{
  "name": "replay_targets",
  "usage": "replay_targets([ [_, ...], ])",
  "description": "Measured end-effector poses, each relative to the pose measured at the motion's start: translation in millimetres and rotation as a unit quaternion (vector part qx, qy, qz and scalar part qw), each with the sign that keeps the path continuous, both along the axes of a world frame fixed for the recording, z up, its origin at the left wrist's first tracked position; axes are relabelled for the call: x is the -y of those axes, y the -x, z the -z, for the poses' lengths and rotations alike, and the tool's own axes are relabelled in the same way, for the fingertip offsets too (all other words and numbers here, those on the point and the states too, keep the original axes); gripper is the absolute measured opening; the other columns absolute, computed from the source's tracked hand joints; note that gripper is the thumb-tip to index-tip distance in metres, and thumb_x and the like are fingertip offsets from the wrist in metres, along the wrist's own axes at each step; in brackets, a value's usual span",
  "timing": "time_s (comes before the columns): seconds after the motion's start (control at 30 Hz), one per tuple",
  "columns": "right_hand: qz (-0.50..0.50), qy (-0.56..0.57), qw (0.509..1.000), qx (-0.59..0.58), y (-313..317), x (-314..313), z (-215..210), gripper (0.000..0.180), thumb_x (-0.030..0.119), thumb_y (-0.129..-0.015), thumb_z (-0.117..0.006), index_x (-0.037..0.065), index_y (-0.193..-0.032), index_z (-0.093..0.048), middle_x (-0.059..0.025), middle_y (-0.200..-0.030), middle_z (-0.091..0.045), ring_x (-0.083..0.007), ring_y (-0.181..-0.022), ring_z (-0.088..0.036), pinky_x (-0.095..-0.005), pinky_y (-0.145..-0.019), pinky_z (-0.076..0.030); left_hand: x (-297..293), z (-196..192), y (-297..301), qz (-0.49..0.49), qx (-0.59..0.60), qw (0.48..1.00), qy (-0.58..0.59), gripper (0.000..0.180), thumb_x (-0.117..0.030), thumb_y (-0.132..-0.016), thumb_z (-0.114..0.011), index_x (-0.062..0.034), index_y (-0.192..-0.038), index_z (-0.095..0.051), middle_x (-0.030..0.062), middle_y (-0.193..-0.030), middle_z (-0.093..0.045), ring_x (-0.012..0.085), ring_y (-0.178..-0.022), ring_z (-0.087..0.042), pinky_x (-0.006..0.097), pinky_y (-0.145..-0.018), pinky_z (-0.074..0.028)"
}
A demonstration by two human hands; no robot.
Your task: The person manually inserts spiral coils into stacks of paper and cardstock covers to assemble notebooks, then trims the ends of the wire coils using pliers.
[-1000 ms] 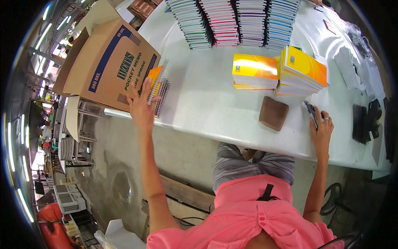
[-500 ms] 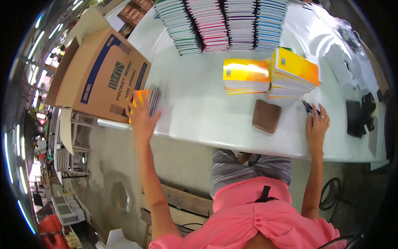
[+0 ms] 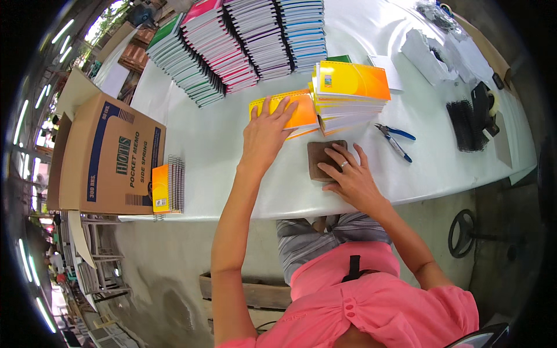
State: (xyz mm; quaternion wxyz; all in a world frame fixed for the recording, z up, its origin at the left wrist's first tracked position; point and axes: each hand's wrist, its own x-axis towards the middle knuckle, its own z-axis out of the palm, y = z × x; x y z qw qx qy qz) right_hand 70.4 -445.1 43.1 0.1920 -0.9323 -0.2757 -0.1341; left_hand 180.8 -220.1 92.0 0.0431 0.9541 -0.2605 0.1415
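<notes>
A long white table (image 3: 191,145) fills the upper half of the view, curving from ten o'clock round to three o'clock. At nine o'clock an open brown cardboard box with blue print (image 3: 110,156) stands on its left end, and a short row of spiral-bound notebooks with yellow-orange covers (image 3: 168,187) leans just beside the box on the table's near edge. At twelve o'clock lie several long ranks of stacked notebooks with striped spines in green, pink and blue (image 3: 243,40).

Near the centre, toward one o'clock, sits a taller pile of yellow-and-orange covered notebooks (image 3: 351,95), and touching its left side a lower pile of the same yellow-orange notebooks (image 3: 304,119). The left hand (image 3: 264,136) lies flat and open on this lower pile, fingers spread over the top cover, grasping nothing.

Just below the taller pile rests a small dark brown rectangular block (image 3: 322,152). The right hand (image 3: 351,177) presses on it with loosely extended fingers, not clenched; a ring shows on one finger.

At two o'clock, near the block, lie blue-handled pliers (image 3: 395,139). At three o'clock are a heap of black spiral bindings (image 3: 464,124) and a black tape dispenser (image 3: 484,104).
</notes>
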Motion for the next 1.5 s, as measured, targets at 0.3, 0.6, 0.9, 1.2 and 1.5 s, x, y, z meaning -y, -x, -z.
replay_targets([
  [0.3,-0.052,-0.674,0.562,-0.476,-15.7,-18.3,-25.9,0.034,0.023,-0.090,-0.068,0.003,-0.117,-0.060,-0.0103,-0.113,-0.062,-0.0202,-0.104,-0.061,-0.0354,-0.093,-0.048,-9.9,-17.8,80.8,0.025,0.014,0.997,-0.074,0.062,-0.031,-0.087,-0.063,-0.0211,-0.145,-0.043,-0.0019,-0.145,-0.049,0.0370,-0.137,-0.037,0.051,-0.109,-0.035],
  [0.6,-0.118,-0.487,0.839,-0.211,18.5,-48.1,23.9,0.018,-0.001,-0.088,-0.065,0.003,-0.105,-0.059,-0.0104,-0.081,-0.063,-0.0162,-0.071,-0.060,-0.0275,-0.067,-0.048,-10.8,27.0,168.6,-0.147,-0.178,0.787,0.572,0.129,-0.074,-0.070,-0.067,-0.0118,-0.155,0.008,0.0150,-0.163,-0.006,0.0331,-0.150,-0.005,0.046,-0.120,-0.010],
  [0.9,-0.052,-0.466,0.854,-0.224,19.8,-40.6,24.9,0.018,0.002,-0.087,-0.066,0.002,-0.103,-0.057,-0.0162,-0.078,-0.061,-0.0240,-0.072,-0.062,-0.0343,-0.066,-0.048,25.8,1.1,148.3,-0.031,0.050,0.979,0.195,0.085,-0.052,-0.086,-0.062,-0.0090,-0.152,-0.027,0.0191,-0.155,-0.029,0.0396,-0.144,-0.023,0.063,-0.112,-0.017],
  [1.2,0.249,-0.243,0.934,0.081,-92.8,218.6,-27.5,0.010,0.003,-0.082,-0.066,0.002,-0.090,-0.070,-0.0094,-0.081,-0.068,-0.0190,-0.079,-0.065,-0.0318,-0.074,-0.052,31.6,7.1,137.5,-0.007,-0.035,0.999,-0.002,0.064,-0.042,-0.088,-0.059,-0.0177,-0.146,-0.043,0.0038,-0.143,-0.051,0.0345,-0.132,-0.045,0.053,-0.108,-0.033],
  [1.5,0.494,0.330,0.804,0.041,-147.4,319.7,11.6,0.020,0.011,-0.085,-0.059,0.003,-0.100,-0.068,-0.0120,-0.101,-0.067,-0.0274,-0.095,-0.064,-0.0419,-0.077,-0.048,26.9,6.1,136.3,-0.012,-0.047,0.999,-0.009,0.063,-0.041,-0.090,-0.058,-0.0173,-0.146,-0.042,0.0051,-0.142,-0.051,0.0354,-0.131,-0.045,0.054,-0.107,-0.034],
])
